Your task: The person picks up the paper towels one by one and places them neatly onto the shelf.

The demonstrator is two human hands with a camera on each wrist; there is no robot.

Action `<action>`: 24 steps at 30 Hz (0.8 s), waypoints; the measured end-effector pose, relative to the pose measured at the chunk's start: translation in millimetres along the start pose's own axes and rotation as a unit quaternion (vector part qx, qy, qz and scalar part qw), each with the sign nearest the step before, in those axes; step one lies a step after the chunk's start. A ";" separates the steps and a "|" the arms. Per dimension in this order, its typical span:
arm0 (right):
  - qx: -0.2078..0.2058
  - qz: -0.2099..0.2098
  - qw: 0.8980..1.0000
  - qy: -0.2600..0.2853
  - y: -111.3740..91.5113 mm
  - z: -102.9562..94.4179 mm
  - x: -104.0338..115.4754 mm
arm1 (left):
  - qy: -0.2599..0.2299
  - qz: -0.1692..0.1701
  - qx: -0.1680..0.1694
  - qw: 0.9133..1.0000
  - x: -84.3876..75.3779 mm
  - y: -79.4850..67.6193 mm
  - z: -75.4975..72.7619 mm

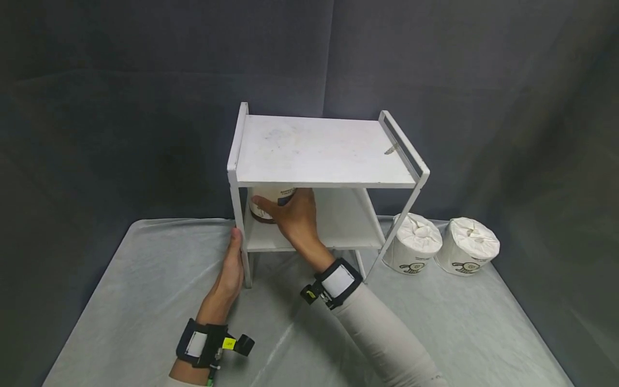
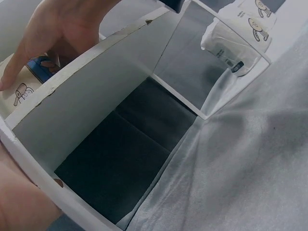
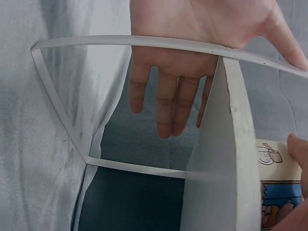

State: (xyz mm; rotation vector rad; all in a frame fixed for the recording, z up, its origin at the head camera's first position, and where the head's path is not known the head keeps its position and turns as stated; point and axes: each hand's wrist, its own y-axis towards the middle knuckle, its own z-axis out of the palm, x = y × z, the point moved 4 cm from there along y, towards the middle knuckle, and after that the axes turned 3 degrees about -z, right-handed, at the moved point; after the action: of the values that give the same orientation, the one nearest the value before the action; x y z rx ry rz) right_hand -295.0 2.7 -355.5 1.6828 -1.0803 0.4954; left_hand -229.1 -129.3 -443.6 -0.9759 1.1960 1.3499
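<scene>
fingers and thumb of my right hand [image 1: 299,217] grip a cream printed container [image 1: 268,192] at the left end of a lower shelf [image 1: 343,220]; i can't tell whether its base touches the board. the white stand's upper shelf [image 1: 319,150] overhangs it, cutting off its top from my head view. a left side frame [image 1: 238,207] stands between it and my left hand [image 1: 231,269], which rests against that upright, fingers straight. two wrapped rolls [image 1: 408,258] sit just beside the right legs, on grey cloth [image 1: 145,301].

Dark drapes [image 1: 145,118] and a covered table [image 1: 145,285] suggest a studio
</scene>
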 end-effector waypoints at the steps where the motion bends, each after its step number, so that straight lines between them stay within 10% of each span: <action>1: 0.001 -0.001 1.000 0.003 -0.3 -0.6 0.7 | -0.001 0.003 0.000 1.000 -0.2 0.1 -0.2; 24: -0.018 -0.023 0.999 -0.024 -23.3 -33.1 1.0 | -0.018 0.000 -0.010 1.000 1.4 1.7 1.1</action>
State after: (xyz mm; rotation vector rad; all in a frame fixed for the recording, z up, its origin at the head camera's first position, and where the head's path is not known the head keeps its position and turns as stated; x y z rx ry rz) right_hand -269.1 33.7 -354.4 1.6920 -1.0773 0.4067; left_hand -230.9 -127.9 -444.5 -0.9632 1.1574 1.3766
